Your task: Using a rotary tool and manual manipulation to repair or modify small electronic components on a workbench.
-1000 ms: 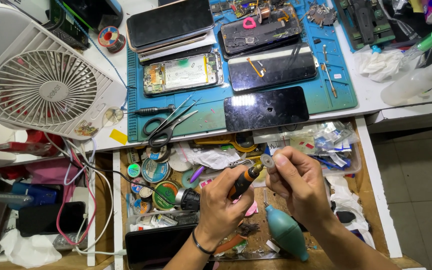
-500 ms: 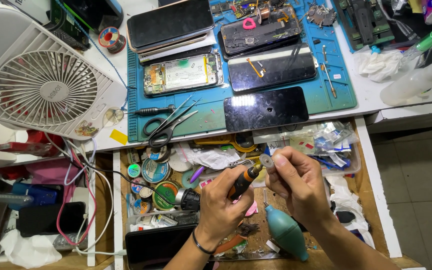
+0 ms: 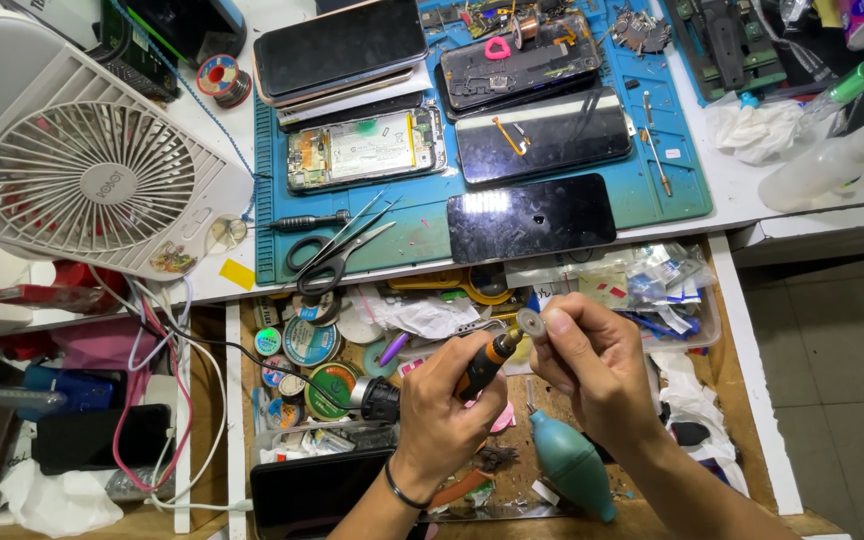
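A white fan [image 3: 82,180] stands left of a blue mat [image 3: 672,190] bearing scissors [image 3: 327,262].

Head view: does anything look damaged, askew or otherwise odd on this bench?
One opened phone with its back removed lies on the blue work mat, battery and boards bare. The open wooden drawer below is crammed with loose tape rolls, wrappers and crumpled paper.

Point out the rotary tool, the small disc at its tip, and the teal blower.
rotary tool [image 3: 482,365], head view, on the black and orange body in the left hand.
disc [image 3: 529,322], head view, on its flat round face.
blower [image 3: 572,465], head view, on the bulb's middle.
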